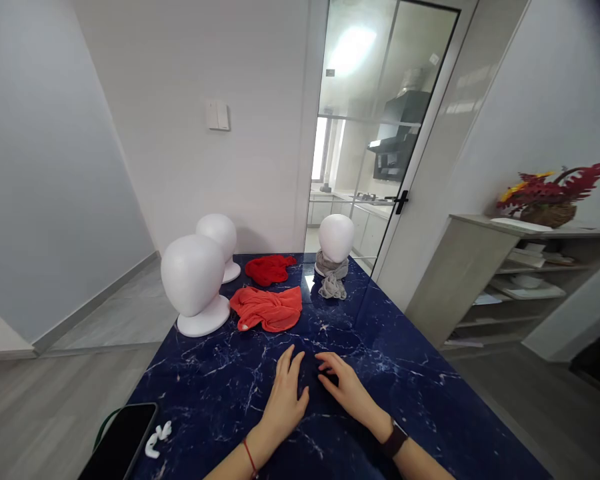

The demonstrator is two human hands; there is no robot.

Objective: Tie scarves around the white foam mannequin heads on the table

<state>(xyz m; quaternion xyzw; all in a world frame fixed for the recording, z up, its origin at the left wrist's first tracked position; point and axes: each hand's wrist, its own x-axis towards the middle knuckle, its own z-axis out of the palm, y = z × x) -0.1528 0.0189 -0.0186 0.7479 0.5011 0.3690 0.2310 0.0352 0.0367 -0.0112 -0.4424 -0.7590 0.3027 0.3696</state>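
- The left hand [286, 395] lies flat on the dark blue marble-pattern table [430, 400], fingers spread, holding nothing.
- The right hand [344, 385] rests just beside it, palm down and open, with fingers a little bent; a dark watch [395, 438] sits on its wrist.
- Ahead of both hands, apart from them, lies the orange scarf [267, 308], bunched. Beyond it is a red scarf [271, 269].
- To the front-left of the left hand stand two bare white mannequin heads [194, 280]. I think the scarves lie near them to be in easy reach.
- Ahead of the right hand, further away, a third head [336, 238] carries a grey scarf [332, 279] tied around its neck.
- Near the left forearm lie a black phone [120, 443] and white earbuds [157, 438].
- No brand or writing can be read anywhere.
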